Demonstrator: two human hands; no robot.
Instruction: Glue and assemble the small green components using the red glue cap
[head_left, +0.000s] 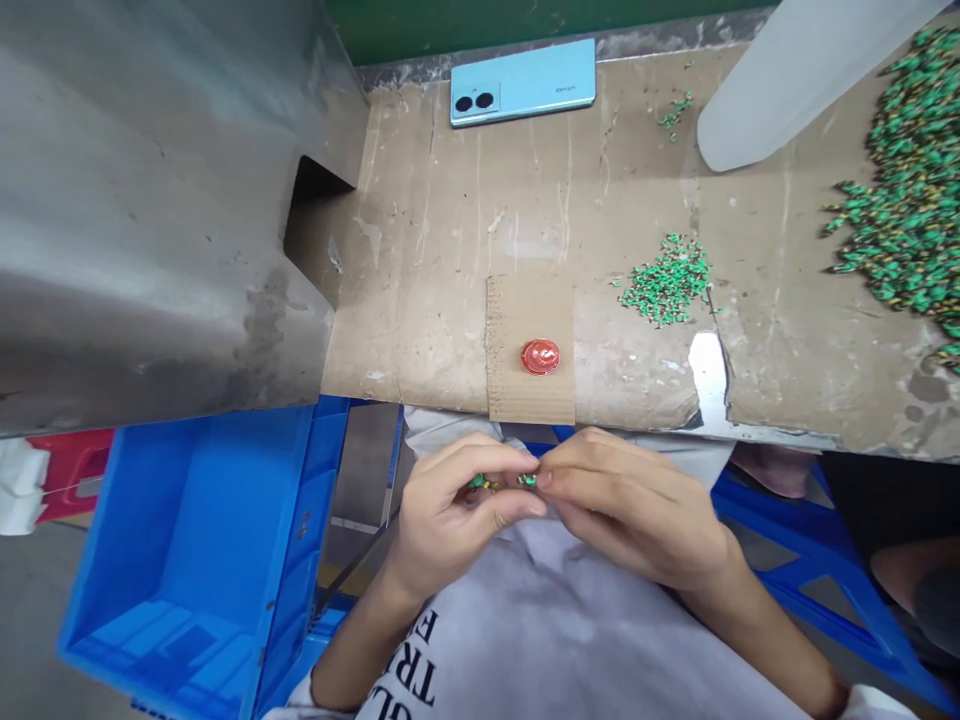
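Note:
My left hand [457,505] is curled just beyond the table's front edge, its thumb and index finger bent toward each other. Between them shows a small green-and-yellow piece [480,483], partly hidden in the palm. At the fingertips sits a tiny green piece with metallic ends [528,480]. My right hand [637,500] meets it there, fingertips pressed together against the piece. On a cardboard pad [532,300] in front of both hands rests a red, glossy, oval lump [540,357].
A loose pile of tiny green parts [667,280] lies right of the pad. Larger green-and-yellow pieces [915,170] are heaped at far right, near a white cylinder [795,80]. A light-blue phone [525,82] lies at the back. A metal housing [165,200] and blue crate [210,500] stand left.

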